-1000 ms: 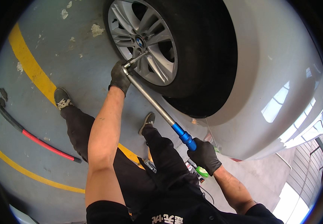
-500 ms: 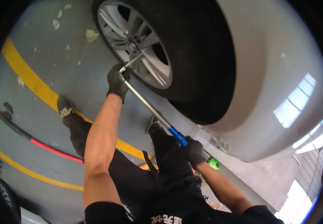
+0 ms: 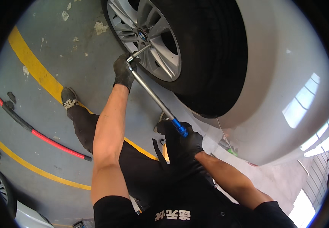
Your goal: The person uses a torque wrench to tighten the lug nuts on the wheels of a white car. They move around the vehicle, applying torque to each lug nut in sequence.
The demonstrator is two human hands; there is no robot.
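A long torque wrench (image 3: 153, 95) with a silver shaft and a blue section near its handle slants across the middle. My left hand (image 3: 125, 71), in a black glove, is closed around the wrench head where it joins a silver extension bar (image 3: 141, 51). That bar reaches into a lug hole of the silver alloy wheel (image 3: 163, 60), just below the hub cap; its far tip is hidden there. Below the blue section, my gloved right hand (image 3: 192, 143) wraps the handle and covers most of it. The black tyre (image 3: 213, 53) surrounds the wheel.
The car's pale body panel (image 3: 270, 87) curves along the right. Yellow lines (image 3: 39, 72) cross the grey floor on the left, where a red and black bar (image 3: 48, 140) lies. Another car's wheel (image 3: 1, 186) shows at lower left. My shoe (image 3: 69, 97) stands near a yellow line.
The view has shifted, so the wheel sits higher and further right. Relative to the wheel, my right hand and the wrench handle have swung slightly left. Both hands keep their hold.
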